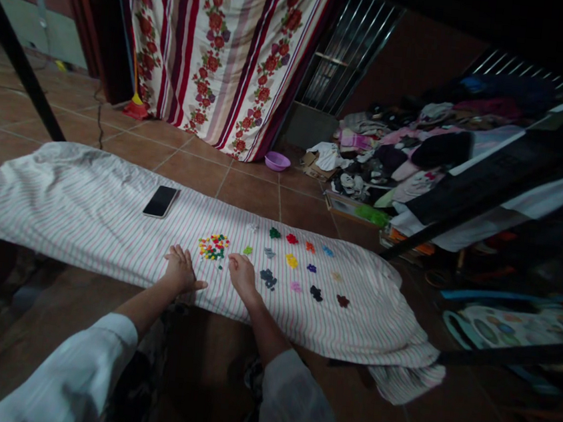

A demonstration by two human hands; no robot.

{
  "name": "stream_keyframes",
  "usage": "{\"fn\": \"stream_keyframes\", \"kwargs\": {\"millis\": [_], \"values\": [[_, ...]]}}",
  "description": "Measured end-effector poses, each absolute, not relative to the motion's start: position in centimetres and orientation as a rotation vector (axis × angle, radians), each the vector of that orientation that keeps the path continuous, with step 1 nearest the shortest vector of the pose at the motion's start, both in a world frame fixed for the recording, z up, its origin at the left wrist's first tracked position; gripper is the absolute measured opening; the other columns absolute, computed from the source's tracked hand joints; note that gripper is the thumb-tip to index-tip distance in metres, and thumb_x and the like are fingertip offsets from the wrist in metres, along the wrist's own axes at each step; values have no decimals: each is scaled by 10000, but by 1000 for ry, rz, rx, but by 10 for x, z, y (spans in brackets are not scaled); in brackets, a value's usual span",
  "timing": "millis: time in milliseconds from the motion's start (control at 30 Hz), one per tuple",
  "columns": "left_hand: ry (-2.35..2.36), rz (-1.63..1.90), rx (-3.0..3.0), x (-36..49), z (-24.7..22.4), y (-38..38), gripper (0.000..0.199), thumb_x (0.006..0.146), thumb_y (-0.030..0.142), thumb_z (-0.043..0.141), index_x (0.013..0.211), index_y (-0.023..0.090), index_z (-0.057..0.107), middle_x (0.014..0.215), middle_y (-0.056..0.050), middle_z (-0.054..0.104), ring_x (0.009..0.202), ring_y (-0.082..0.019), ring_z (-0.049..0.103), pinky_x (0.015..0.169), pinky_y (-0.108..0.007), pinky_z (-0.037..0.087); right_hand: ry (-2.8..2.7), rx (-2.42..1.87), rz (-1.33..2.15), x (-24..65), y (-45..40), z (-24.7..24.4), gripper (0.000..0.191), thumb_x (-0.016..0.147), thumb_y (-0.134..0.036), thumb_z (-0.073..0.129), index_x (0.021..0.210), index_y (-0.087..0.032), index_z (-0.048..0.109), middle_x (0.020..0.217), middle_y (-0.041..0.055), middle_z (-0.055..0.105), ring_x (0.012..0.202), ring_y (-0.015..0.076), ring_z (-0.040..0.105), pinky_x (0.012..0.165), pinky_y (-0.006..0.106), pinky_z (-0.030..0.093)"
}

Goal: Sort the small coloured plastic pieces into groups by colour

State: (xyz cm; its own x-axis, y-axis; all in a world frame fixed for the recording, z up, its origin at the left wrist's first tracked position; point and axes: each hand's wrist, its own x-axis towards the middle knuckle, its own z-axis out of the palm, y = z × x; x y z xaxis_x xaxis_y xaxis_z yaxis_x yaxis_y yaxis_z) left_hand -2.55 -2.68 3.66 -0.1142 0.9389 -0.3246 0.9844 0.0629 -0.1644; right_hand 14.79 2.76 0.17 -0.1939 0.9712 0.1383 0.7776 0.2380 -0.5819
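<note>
My left hand rests on the striped cloth with its fingers spread, just below a mixed pile of small coloured pieces. Fingers curled together, my right hand is right of that pile and just below a few light green pieces; anything in its grip is too small to make out. Further right lie separate small heaps by colour, among them dark green, red, yellow, dark grey, pink, black and brown.
A phone lies on the striped cloth to the left. Dark poles rise at the sides. Beyond are a floral curtain, a purple basin on the tiled floor and a heap of clothes.
</note>
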Motion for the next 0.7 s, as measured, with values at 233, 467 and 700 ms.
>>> {"fn": "stream_keyframes", "kwargs": {"millis": [233,467,700], "values": [[2196,-530,2011,-25,33,-26,1115,725,772,377,1395,-105,220,1426,-421,185,1328,-550,206,966,-569,282,-2082,-1817,537,124,41,11,193,825,-254,534,960,-243,672,971,43,648,907,180,593,753,261,419],[2209,-506,2021,-26,28,-25,1131,710,788,375,1395,-99,227,1425,-415,206,1324,-559,202,963,-578,276,-2045,-1845,534,122,43,8,172,804,-218,532,914,-245,661,915,25,658,873,164,591,729,247,408],[2196,-467,2035,-27,31,-27,1117,715,773,384,1394,-100,227,1420,-417,212,1317,-567,207,946,-586,291,-1964,-1771,616,130,40,6,139,784,-203,530,851,-249,644,842,-7,686,819,150,613,722,238,424]]}}
